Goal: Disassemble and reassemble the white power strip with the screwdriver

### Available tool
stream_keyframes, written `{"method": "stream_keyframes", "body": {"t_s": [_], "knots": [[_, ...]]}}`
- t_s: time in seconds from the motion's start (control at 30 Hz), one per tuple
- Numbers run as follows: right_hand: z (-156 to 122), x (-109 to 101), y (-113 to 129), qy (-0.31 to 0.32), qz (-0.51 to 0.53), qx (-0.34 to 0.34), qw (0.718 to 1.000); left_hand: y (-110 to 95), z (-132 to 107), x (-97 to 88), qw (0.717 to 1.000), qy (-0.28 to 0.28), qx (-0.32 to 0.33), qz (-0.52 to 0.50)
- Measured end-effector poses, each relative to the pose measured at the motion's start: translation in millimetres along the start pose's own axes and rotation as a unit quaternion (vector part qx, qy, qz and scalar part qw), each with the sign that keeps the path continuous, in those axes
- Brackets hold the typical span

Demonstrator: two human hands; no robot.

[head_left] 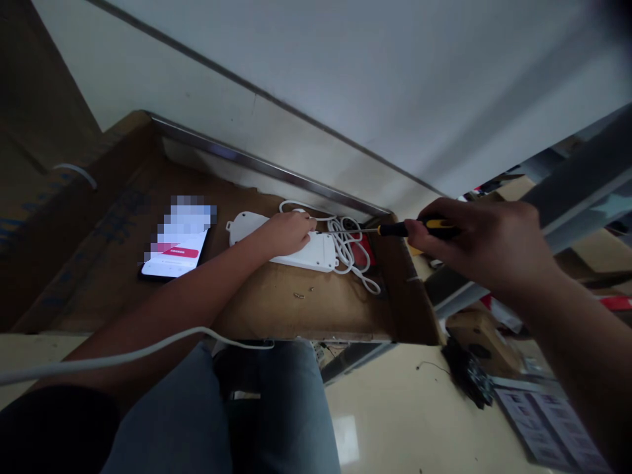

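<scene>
Denim knees (pixel 168 421) sit at the bottom of the shot, with a white cable (pixel 123 355) lying across the left forearm (pixel 162 309). Just past that, a white power strip (pixel 296 253) is held on a cardboard sheet (pixel 345 316) by the left grip (pixel 289 234), fingers curled over the casing, though whether it's being pinched or only pressed down can't be told from here. Two or so tiny screws (pixel 299 295) are lying loose just below the strip, and a coiled white cord (pixel 351 250) is bunched beside it, over something red (pixel 364 250). From the right, a yellow-and-black screwdriver (pixel 429 228) is clamped in the closed right grip (pixel 474 243), its thin shaft reaching across to the strip, right by the left fingers. Screw work on the casing looks to be the step in hand, so a steady hold and a square tip seem to be called for. Further off, a phone (pixel 175 253) is lying on the cardboard, its screen blurred out, with a metal edge strip (pixel 266 164) and a pale wall (pixel 345 85) behind
</scene>
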State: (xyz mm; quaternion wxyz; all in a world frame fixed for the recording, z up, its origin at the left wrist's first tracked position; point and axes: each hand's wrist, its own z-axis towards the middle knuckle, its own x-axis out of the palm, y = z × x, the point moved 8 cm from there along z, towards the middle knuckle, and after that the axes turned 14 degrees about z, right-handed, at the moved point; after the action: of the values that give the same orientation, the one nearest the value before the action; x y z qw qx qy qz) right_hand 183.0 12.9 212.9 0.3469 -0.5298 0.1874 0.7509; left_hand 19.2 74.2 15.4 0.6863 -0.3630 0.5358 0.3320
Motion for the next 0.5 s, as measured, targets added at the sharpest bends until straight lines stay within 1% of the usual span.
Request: {"method": "stream_keyframes", "body": {"t_s": [0.1,0.2,0.3,0.37,0.47,0.5], "knots": [[-0.2,2.0,-3.7,0.011,0.009,0.021,1.0,-0.2,0.4,-0.2,1.0,-0.005,0.002,-0.003],[0.8,4.8,-6.7,0.024,0.006,0.037,0.999,-1.2,0.2,-0.5,1.0,0.001,0.001,0.005],[6.3,7.5,-11.7,0.052,0.012,0.073,0.996,-2.7,-0.4,-0.5,1.0,0.011,0.003,0.01],[15.0,10.5,-14.6,0.092,0.006,0.103,0.99,-3.1,-0.7,-0.6,1.0,0.011,0.004,0.009],[37.5,12.7,-18.6,0.153,-0.017,0.139,0.978,-2.1,-0.7,-0.6,1.0,0.002,0.006,0.004],[47.3,10.3,-20.9,0.152,-0.017,0.15,0.977,-1.5,-0.5,-0.5,1.0,-0.001,0.006,0.002]]}}
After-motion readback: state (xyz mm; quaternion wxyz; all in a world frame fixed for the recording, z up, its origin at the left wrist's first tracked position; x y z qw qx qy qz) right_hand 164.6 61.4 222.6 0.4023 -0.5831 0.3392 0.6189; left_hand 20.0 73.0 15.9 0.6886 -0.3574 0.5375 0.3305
